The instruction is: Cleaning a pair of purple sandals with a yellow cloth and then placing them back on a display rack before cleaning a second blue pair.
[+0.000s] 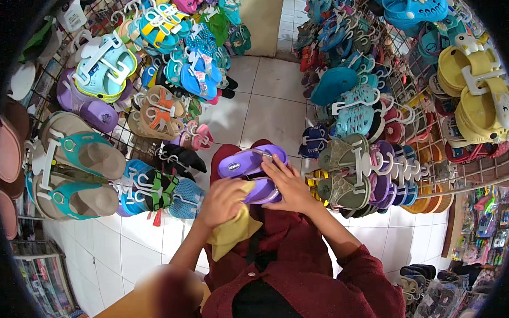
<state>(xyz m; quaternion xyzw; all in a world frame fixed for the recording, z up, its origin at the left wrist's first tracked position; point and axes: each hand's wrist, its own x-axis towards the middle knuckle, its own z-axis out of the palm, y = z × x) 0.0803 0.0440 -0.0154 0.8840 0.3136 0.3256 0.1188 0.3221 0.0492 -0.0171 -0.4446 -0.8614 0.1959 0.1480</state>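
A pair of purple sandals (234, 164) rests across my lap, soles side by side, with an oval label on the insole of the far one. My right hand (290, 188) lies over the strap end of the pair, fingers spread across the straps, holding it steady. In my left hand (225, 201) is a yellow cloth (234, 231), bunched under the fingers and hanging down towards my lap. The cloth touches the left end of the nearer sandal, which my left hand partly covers.
Wire racks hung with sandals stand on both sides. Grey sandals with teal straps (84, 152) hang close on the left, olive sandals (343, 177) and yellow clogs (481, 105) on the right. A white tiled floor (271, 91) runs between. Behind my left arm is a wooden surface (117, 311).
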